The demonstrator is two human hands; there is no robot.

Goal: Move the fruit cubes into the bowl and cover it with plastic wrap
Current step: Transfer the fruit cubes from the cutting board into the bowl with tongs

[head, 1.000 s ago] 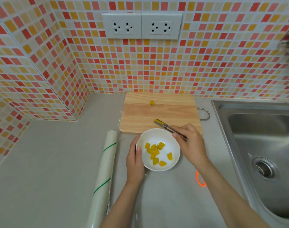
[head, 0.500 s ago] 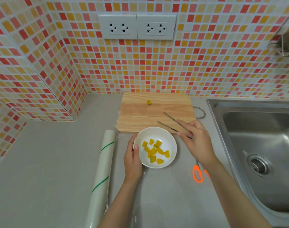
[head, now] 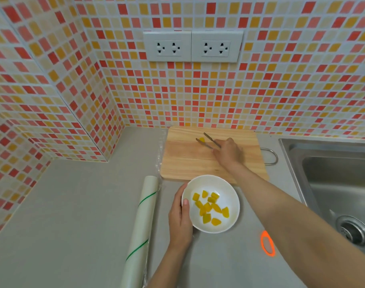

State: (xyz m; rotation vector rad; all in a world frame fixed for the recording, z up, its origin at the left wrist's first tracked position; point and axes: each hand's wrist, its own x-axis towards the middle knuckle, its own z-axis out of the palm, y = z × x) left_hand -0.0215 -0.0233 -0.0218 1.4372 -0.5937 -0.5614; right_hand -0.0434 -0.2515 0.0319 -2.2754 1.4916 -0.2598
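Right hand (head: 228, 152) is gripping a pair of metal tongs (head: 207, 142) over the far half of the wooden cutting board (head: 188, 163). The tong tips are standing apart, one on each side of a single yellow fruit cube (head: 202, 139); whether they are touching it cannot be told. Left hand (head: 180, 215) is cupping the left rim of the white bowl (head: 229, 221), thumb lying on the rim, fingers curled around the outer wall. The bowl is sitting on the grey surface (head: 73, 215) just in front of the board's near edge and is holding a loose pile of fruit cubes (head: 210, 206).

The plastic wrap roll (head: 143, 225) is lying lengthwise just left of the left hand, its far end near the board's near-left corner. An orange handle loop (head: 267, 243) is showing beside the right forearm; the rest is hidden. The sink (head: 333, 173) is bordering the surface on the right, near the board's wire handle (head: 272, 156). Open grey surface is extending left of the roll to the tiled wall (head: 53, 90).
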